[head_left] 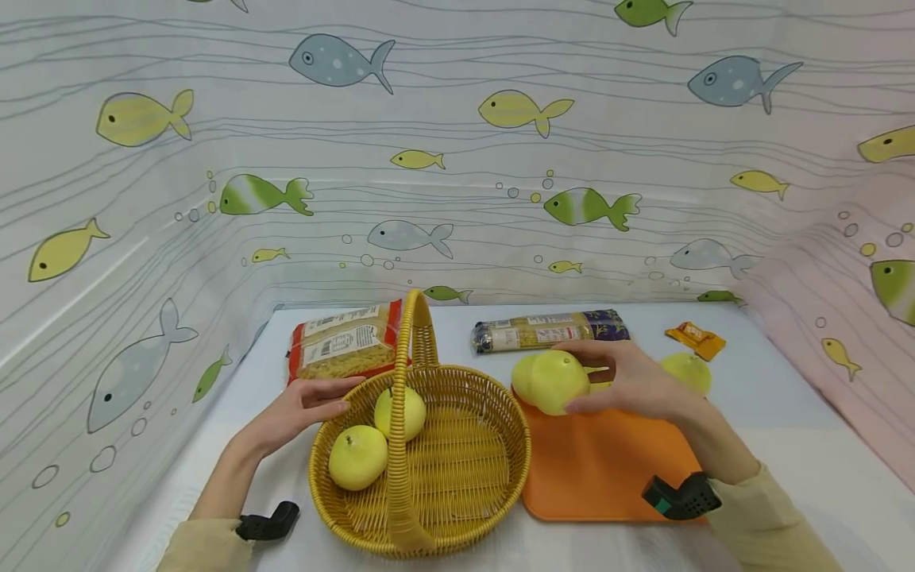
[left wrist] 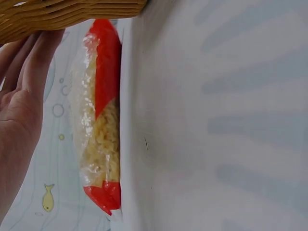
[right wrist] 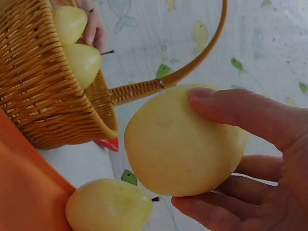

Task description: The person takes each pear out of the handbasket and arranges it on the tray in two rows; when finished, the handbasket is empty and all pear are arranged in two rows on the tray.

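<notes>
My right hand [head_left: 632, 381] grips a pale yellow pear [head_left: 560, 383] above the orange tray [head_left: 593, 469], thumb on one side and fingers on the other. In the right wrist view the held pear [right wrist: 183, 139] is near the basket handle. Another pear [head_left: 524, 375] shows partly behind it, and one more pear [head_left: 686, 372] lies at the tray's far right. My left hand [head_left: 293, 409] touches the outer left side of the wicker basket [head_left: 515, 469], its fingers extended along the rim. Inside the basket, two pears [head_left: 359, 457] sit on the left, one partly behind the handle.
A red and clear bag of pasta [head_left: 343, 342] lies behind the basket. At the back lies a long packet [head_left: 550, 330] with dark ends. A small orange wrapped packet [head_left: 696, 340] is at the back right. The basket's tall handle [head_left: 400, 477] arches over its middle.
</notes>
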The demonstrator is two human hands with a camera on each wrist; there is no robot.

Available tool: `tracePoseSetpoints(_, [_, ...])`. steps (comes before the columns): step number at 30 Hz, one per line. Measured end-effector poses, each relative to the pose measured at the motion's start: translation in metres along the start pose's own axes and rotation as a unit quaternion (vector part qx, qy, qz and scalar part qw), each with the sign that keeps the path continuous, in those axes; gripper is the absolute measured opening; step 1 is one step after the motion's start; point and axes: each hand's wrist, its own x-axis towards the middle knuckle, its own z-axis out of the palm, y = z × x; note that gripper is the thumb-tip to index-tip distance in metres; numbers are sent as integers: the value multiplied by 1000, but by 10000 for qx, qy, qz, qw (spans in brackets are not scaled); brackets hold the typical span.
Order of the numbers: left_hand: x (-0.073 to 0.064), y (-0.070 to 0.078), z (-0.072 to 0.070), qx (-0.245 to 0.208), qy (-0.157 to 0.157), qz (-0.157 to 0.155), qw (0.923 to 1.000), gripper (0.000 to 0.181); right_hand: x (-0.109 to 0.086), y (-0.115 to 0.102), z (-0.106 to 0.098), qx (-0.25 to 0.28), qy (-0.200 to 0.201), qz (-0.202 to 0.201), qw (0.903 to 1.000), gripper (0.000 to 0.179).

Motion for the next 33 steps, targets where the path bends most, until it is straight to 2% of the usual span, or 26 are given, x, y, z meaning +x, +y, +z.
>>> tracePoseSetpoints(8, [-2, -5, -1, 21, 11, 58, 10000, 44, -5, 10, 4, 405, -60, 39, 9992, 75])
tracePoseSetpoints(14, [-5, -4, -4, 42, 16, 119, 9999, 44, -3, 15, 2, 341, -203, 76, 9992, 75])
tracePoseSetpoints(25, [-1, -1, -1, 16, 10, 128, 9999, 46, -3, 23, 4, 376, -500, 160, 9979, 76])
tracePoseSetpoints(33, [1, 0, -1, 101, 42, 14, 9999, 44, -3, 28, 6, 576, -786, 283, 9948, 77])
